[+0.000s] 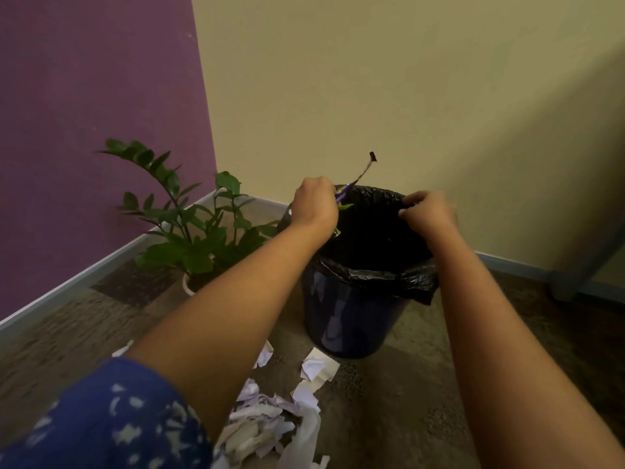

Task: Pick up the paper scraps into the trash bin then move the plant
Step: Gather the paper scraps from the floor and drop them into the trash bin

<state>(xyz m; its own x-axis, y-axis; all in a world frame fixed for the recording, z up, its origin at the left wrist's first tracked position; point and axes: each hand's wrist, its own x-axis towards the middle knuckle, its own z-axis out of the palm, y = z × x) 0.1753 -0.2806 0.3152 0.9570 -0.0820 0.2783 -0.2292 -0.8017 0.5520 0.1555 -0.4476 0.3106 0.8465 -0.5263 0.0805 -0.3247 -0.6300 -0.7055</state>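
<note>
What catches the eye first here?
Both hands at the trash bin in the middle: the left hand holds a thin strip over its mouth, the right hand pinches the black liner at the rim. A plant stands left of it; paper scraps litter the floor in front.

I see a beige wall point(406, 96) ahead, and a purple wall point(84, 130) meets it on its left. A pale baseboard point(84, 279) runs below both, above mottled brown carpet point(389, 418). At the beige wall's right end stands a grey furniture edge point(568, 286), shadowed.
</note>
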